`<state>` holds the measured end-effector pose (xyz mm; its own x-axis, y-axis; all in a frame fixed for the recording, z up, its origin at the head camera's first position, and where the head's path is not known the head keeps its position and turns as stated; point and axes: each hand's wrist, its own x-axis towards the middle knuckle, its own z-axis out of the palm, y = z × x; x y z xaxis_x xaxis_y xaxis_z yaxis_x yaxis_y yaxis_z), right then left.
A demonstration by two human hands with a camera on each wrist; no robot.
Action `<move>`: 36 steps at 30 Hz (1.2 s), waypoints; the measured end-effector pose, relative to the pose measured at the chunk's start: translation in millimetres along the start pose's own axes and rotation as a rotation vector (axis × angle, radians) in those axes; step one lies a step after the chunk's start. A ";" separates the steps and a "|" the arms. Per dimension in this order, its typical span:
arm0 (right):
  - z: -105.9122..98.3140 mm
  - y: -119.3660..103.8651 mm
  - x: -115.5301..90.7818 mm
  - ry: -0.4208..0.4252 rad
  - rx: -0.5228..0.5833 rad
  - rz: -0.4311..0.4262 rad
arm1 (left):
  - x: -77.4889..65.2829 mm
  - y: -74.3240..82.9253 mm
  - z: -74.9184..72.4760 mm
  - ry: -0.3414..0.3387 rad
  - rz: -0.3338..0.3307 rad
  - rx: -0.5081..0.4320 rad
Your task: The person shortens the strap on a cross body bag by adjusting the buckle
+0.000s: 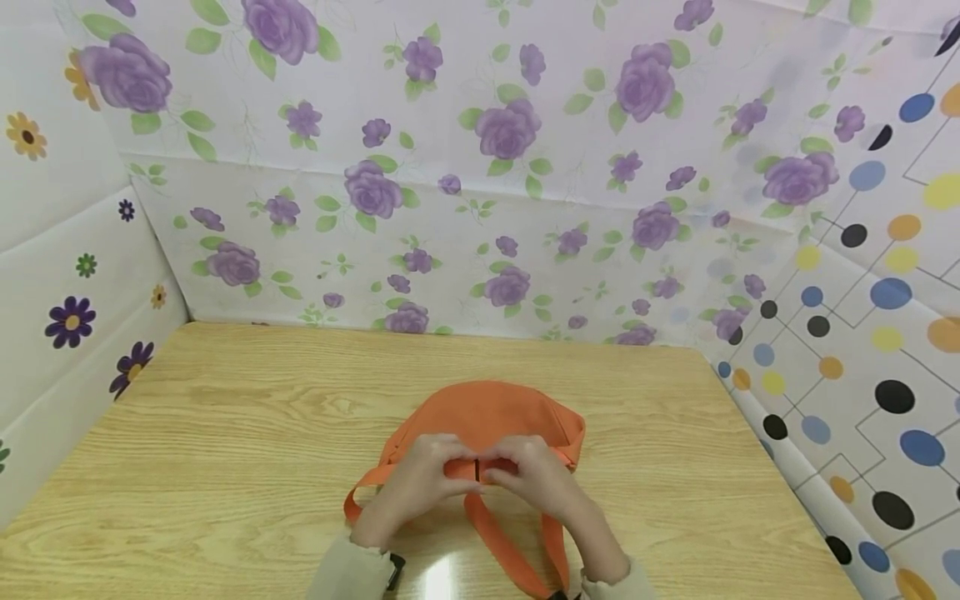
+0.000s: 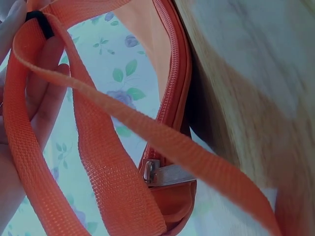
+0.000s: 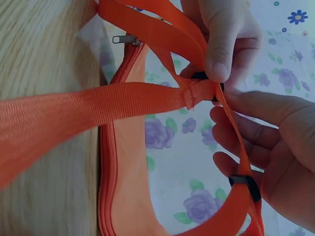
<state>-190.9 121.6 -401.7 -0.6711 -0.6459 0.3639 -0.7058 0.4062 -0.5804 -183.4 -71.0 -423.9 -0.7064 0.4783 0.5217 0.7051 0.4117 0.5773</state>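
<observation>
An orange waist bag (image 1: 487, 408) lies on the wooden table, its long webbing strap (image 1: 501, 542) looped towards the person. Between both hands is a black strap slider (image 3: 202, 76), partly covered by fingers. My left hand (image 1: 423, 479) pinches the strap at this slider, its thumb on top in the right wrist view. My right hand (image 1: 536, 475) holds the strap from the other side, thumb tip against the slider's edge and fingers curled behind the webbing. A second black slider (image 3: 245, 186) sits on the strap beside the right palm. The bag's zipper (image 2: 174, 59) looks closed.
The wooden table (image 1: 247, 433) extends around the bag. Behind it stands a wall covering (image 1: 450, 242) with purple flowers. A dotted covering (image 1: 885, 400) borders the right side, and a daisy-patterned one (image 1: 67, 275) the left. A metal zip pull (image 2: 170, 174) hangs at the bag's end.
</observation>
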 end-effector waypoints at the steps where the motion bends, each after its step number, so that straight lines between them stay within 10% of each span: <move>1: -0.9 0.6 -0.7 -0.001 -0.026 -0.028 | 0.0 0.0 -0.2 0.003 0.001 0.002; 36: -7.6 15.7 -14.6 0.067 -0.074 -0.212 | -0.5 -0.3 -0.9 0.034 -0.004 -0.022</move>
<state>-193.8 142.4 -410.6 -0.5182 -0.6785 0.5207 -0.8454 0.3140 -0.4321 -183.3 -72.1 -423.8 -0.7114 0.4499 0.5399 0.7008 0.3963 0.5932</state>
